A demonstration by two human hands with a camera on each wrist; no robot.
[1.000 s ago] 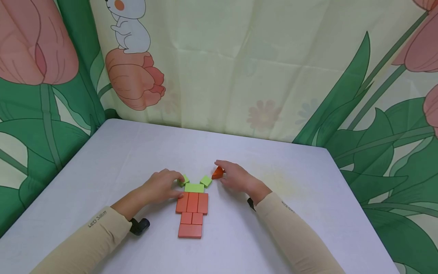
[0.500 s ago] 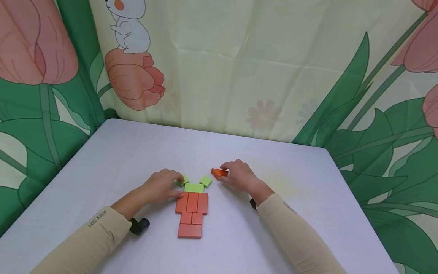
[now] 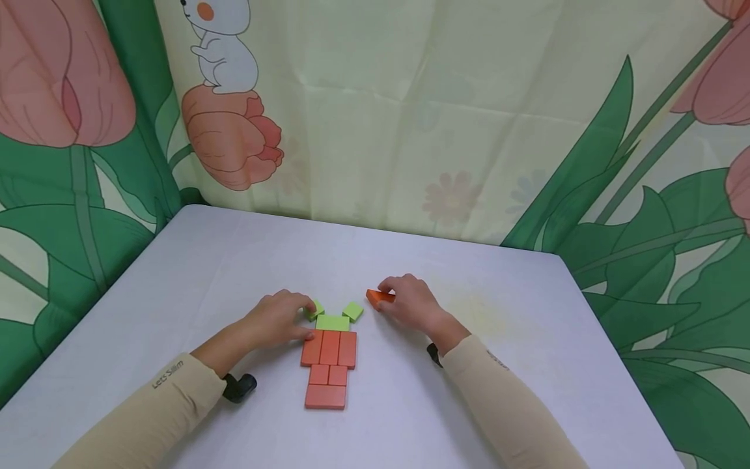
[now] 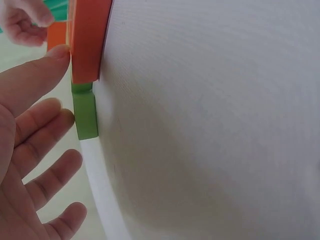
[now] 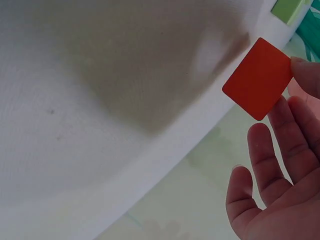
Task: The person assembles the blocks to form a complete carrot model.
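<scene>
My right hand [image 3: 415, 305] pinches an orange triangular block [image 3: 378, 298] between thumb and fingertips, to the right of a flat block figure. The right wrist view shows a rectangular face of this orange block [image 5: 257, 80], held off the tablecloth. On the figure's other side, my left hand [image 3: 272, 320] touches the tilted left green block [image 3: 318, 309] with its fingertips, and its thumb rests against the red blocks [image 3: 330, 348]. A tilted right green block [image 3: 353, 311] touches the corner of a light green rectangular block [image 3: 333, 323]. In the left wrist view the fingers look spread and loosely extended.
Two small red blocks [image 3: 319, 374] and a wider red block [image 3: 325, 397] form the figure's lower part. All lie on a white-covered table [image 3: 234, 247]. A printed tulip curtain [image 3: 375, 117] hangs behind the far edge.
My right hand has turned the orange block and shifted it slightly right, away from the right green block. The left hand and the figure stay where they were.
</scene>
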